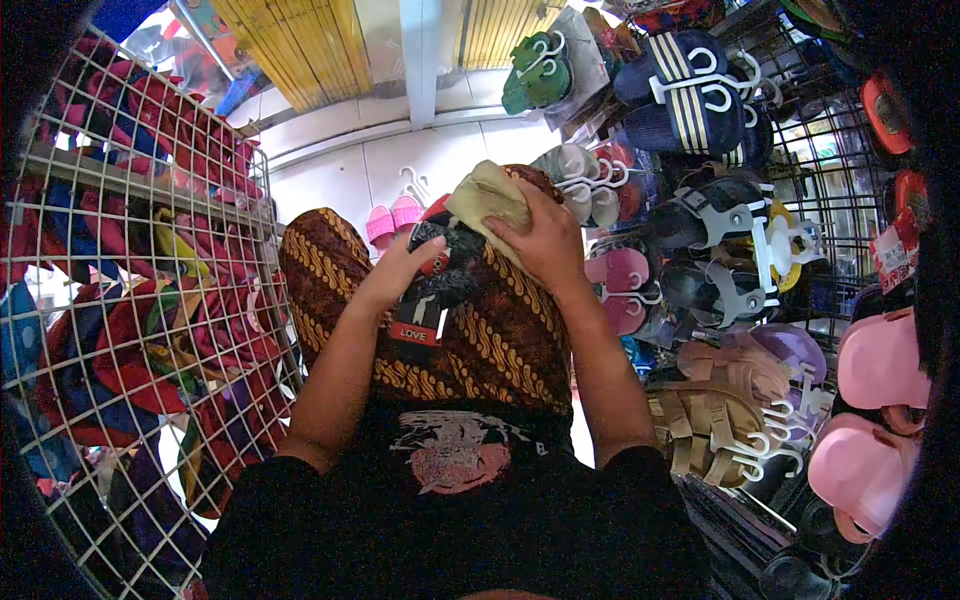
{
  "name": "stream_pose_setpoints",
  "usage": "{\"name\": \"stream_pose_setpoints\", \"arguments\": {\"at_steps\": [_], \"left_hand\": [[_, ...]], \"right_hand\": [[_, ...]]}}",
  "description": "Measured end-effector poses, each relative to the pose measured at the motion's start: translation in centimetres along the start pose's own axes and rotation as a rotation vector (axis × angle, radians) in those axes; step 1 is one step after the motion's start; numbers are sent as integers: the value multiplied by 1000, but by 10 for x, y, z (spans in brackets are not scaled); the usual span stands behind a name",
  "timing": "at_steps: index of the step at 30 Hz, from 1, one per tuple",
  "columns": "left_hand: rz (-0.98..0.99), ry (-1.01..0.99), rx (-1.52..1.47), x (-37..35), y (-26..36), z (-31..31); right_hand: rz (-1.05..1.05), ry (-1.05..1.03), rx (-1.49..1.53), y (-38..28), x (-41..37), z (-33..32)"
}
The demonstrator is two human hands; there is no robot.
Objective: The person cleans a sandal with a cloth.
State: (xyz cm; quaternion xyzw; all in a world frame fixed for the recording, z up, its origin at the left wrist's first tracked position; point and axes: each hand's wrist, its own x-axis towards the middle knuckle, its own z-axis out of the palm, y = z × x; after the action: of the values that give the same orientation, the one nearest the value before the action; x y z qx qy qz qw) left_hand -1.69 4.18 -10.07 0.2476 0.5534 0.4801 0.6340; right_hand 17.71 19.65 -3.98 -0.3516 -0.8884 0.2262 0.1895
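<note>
My left hand (pixel 392 274) grips a pair of black sandals (pixel 458 262) in front of my lap, its thumb lying over the dark upper. A red patch on the sandals reads LOVE (pixel 416 333). In my right hand (pixel 548 240) is a crumpled pale yellow-green cloth (pixel 487 198), pressed against the far end of the sandals. Fingers of both hands are partly hidden behind what they hold. Under the sandals are my knees in brown patterned batik trousers (pixel 500 340).
At the left stands a white wire grid (pixel 150 320) with colourful goods behind it. Sandals on white hangers crowd the right, including navy striped slides (pixel 685 95), brown sandals (pixel 705 430) and pink ones (pixel 865 460). Pink slippers (pixel 393 222) lie on the tiled floor (pixel 330 180) beyond my knees.
</note>
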Motion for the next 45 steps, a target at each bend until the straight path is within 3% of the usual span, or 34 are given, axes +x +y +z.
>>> {"name": "stream_pose_setpoints", "arguments": {"at_steps": [1, 4, 6, 8, 9, 12, 13, 16, 17, 20, 24, 28, 33, 36, 37, 40, 41, 43, 45], "left_hand": [[-70, 0, -147, -12, 19, 10], [105, 51, 267, -7, 6, 18], [1, -53, 372, 8, 2, 7], [-19, -36, 173, 8, 8, 1], [-139, 44, 124, -11, 41, 12], [-90, 24, 270, 12, 7, 0], [-20, 137, 464, 7, 1, 8], [-87, 27, 276, 2, 18, 7], [-212, -11, 114, 5, 18, -3], [-190, -66, -69, -2, 27, -1], [0, 88, 403, 15, -21, -5], [-207, -113, -143, -8, 32, -5], [27, 14, 415, 8, -5, -5], [-172, -96, -140, -9, 23, -10], [-192, -78, -138, -8, 23, -9], [-49, -6, 351, -12, 24, 11], [-186, -117, 359, -7, 25, 6], [-196, 0, 234, 2, 10, -9], [-197, -133, -118, -2, 16, -18]], "right_hand": [[-32, 52, -8, 0, 0, 3], [-103, 72, -26, -3, 3, 6], [-83, 42, -25, -5, 4, 6], [-10, 14, -17, -6, 5, 6], [-17, 30, -34, -5, 5, 7], [-54, 63, -55, 0, 7, 11], [-73, 64, -41, 0, 7, 12], [-44, 63, 26, -5, 9, 8], [-16, 62, 51, -7, 8, 6], [2, 52, 39, -6, 8, 5], [-33, 31, 21, -6, 10, 7], [10, -5, 20, -1, 7, 8], [-72, -21, -20, -8, 10, 4], [8, -95, 26, -10, 10, 1], [16, -103, 22, -8, 9, 3], [-24, -97, -9, -10, 10, 3], [-50, -90, -22, -11, 12, 2], [42, -126, 42, -9, 11, 1], [81, -135, 67, -8, 10, 1]]}}
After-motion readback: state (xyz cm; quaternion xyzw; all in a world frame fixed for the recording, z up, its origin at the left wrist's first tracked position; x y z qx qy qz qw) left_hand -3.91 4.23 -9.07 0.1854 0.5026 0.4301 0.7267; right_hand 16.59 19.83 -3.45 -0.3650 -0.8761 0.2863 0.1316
